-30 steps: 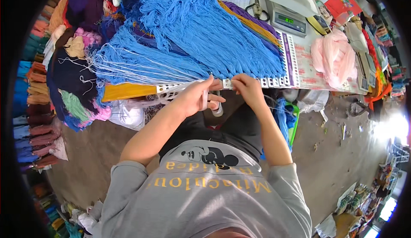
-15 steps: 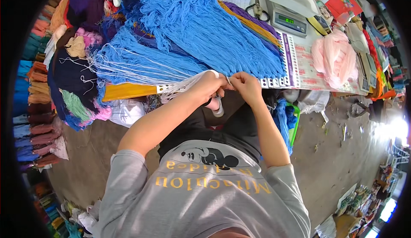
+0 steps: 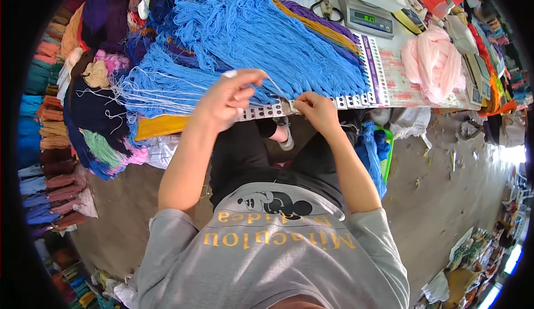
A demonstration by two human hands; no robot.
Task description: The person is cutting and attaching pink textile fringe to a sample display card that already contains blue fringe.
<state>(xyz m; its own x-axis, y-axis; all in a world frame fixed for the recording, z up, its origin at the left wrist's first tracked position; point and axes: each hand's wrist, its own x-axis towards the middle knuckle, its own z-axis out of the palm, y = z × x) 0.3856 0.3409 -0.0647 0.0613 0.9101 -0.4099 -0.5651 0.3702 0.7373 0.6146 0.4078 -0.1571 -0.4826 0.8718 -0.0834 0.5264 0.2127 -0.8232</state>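
A pale thread (image 3: 278, 88) is stretched slantwise between my two hands. My left hand (image 3: 227, 99) is raised over the blue yarn, fingers curled, with the thread running from its fingertips. At the table's near edge my right hand (image 3: 318, 110) pinches the thread's lower end beside a white card strip with punched holes (image 3: 267, 112). Long hanks of blue yarn (image 3: 261, 36) fan out across the table, their near ends gathered at the holes of the white cards (image 3: 356, 102). Loose white strands (image 3: 161, 86) lie over the blue yarn on the left.
Scissors (image 3: 326, 10) and a digital scale (image 3: 367, 20) stand at the back right. Beside them lies a pale pink yarn bundle (image 3: 435, 61). A mustard strip (image 3: 161, 126) and dark yarn (image 3: 83, 106) are on the left. A green basket (image 3: 387, 156) with blue yarn stands below the table.
My left hand has risen up and left, away from my right hand, drawing the thread out between them. My right hand stays almost in place. The white strands near my left hand have shifted away.
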